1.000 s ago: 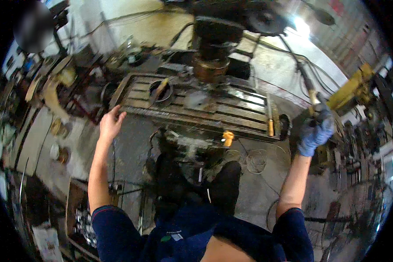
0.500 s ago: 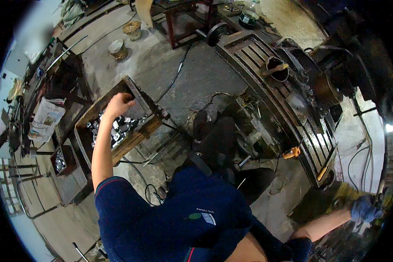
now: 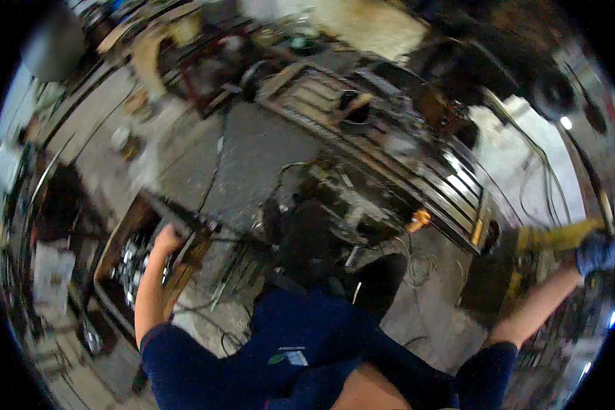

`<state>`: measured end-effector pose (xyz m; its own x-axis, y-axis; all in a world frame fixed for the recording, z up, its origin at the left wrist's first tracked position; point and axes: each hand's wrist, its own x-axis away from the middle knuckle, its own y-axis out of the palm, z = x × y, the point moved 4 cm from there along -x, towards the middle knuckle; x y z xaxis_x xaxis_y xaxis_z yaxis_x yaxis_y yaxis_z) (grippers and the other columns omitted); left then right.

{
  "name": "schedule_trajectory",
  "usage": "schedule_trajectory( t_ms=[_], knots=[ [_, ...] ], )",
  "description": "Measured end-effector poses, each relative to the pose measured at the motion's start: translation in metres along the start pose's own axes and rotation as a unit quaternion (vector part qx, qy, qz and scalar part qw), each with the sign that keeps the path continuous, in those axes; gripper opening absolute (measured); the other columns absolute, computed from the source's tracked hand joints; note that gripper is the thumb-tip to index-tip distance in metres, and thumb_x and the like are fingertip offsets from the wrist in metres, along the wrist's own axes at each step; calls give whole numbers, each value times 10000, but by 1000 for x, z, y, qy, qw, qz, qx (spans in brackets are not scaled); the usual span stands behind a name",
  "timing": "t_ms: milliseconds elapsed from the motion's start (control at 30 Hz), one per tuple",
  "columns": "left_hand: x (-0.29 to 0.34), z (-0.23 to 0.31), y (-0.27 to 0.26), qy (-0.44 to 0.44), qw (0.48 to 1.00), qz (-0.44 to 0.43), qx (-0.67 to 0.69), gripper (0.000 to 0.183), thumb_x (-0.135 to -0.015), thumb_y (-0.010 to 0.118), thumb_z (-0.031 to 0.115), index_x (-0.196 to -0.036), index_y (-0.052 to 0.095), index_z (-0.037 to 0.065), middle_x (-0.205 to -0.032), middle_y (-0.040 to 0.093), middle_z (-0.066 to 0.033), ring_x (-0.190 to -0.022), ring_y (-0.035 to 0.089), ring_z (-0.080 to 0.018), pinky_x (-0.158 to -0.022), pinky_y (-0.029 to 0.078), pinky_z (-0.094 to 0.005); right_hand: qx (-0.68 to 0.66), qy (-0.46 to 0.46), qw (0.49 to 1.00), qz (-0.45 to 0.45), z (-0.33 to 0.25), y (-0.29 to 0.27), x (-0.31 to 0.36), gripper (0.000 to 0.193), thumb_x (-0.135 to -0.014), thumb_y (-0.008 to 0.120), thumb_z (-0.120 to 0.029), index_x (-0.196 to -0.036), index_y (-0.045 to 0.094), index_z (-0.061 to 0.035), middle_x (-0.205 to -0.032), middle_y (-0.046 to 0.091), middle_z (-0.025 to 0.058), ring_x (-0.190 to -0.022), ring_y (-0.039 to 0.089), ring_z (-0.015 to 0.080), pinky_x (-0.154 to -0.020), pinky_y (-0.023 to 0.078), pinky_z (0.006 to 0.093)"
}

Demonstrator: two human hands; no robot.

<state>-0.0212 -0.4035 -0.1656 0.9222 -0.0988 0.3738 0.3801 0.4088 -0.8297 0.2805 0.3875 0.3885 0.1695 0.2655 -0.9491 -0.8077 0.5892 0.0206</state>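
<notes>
Bare and smeared by motion, my left hand (image 3: 167, 239) is over the right side of a wooden box (image 3: 179, 279) low on my left. Small shiny metal parts (image 3: 132, 265) lie in a heap inside that box, beside my wrist. What the left fingers hold, if anything, does not show. My right hand (image 3: 596, 254) wears a blue-grey glove and reaches out to the far right, close to a pale upright bar (image 3: 606, 207) and a yellowish ledge (image 3: 550, 238). Blur and the dark rim of the picture hide its fingers.
Ahead runs a long slotted metal machine bed (image 3: 434, 193) with a dark round pot (image 3: 354, 108) on it. An orange object (image 3: 418, 220) hangs at its near edge. Cables lie on the floor. A bucket (image 3: 126, 142) stands far left, and newspaper (image 3: 53, 272) near left.
The head view has turned, so the box and machine bed sit further left. My left hand is lower over the box's right side. The gloved right hand appears higher and further right.
</notes>
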Motion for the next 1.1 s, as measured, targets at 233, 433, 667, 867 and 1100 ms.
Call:
schedule_trajectory(
  t_ms=[233, 433, 667, 867, 1100],
  knots=[
    [10, 22, -18, 51, 998, 38, 8, 462, -675, 687, 219, -1057, 520, 18, -999, 586, -200, -947, 551, -360, -793, 446, -389, -132, 148, 980, 29, -61, -49, 52, 363, -891, 417, -237, -1049, 556, 59, -1041, 598, 145, -883, 570, 235, -772, 454, 321],
    [38, -14, -56, 12, 928, 238, 286, 183, -742, 636, 101, -868, 553, -4, -707, 582, -71, -627, 553, -173, -558, 470, -328, -375, 387, 800, -262, -134, -30, 211, 236, -836, 503, -182, -906, 654, -15, -845, 645, 56, -791, 574, 142, -721, 449, 275],
    [33, 69, -127, -13, 720, 199, 665, 168, -841, 569, 228, -939, 540, 95, -818, 551, -5, -680, 533, -123, -624, 459, -300, -363, 629, 386, -569, -228, 10, 458, 270, -798, 623, -253, -973, 629, -48, -886, 608, -4, -807, 540, 106, -739, 419, 245],
    [5, 197, -119, 113, 669, 73, 731, 321, -837, 569, 242, -1102, 540, 63, -1066, 568, -65, -898, 552, -238, -852, 429, -437, -460, 676, 387, -426, -293, 39, 497, 251, -780, 650, -216, -992, 601, -92, -863, 566, -32, -740, 513, 82, -664, 413, 229],
    [-4, 349, -44, 241, 537, -189, 786, 288, -881, 521, 247, -1079, 510, 38, -889, 598, -102, -724, 597, -244, -777, 485, -479, -409, 679, 515, -325, -258, 0, 387, 309, -747, 703, -205, -962, 528, -69, -698, 510, -30, -525, 414, 37, -454, 356, 210]
  ],
)
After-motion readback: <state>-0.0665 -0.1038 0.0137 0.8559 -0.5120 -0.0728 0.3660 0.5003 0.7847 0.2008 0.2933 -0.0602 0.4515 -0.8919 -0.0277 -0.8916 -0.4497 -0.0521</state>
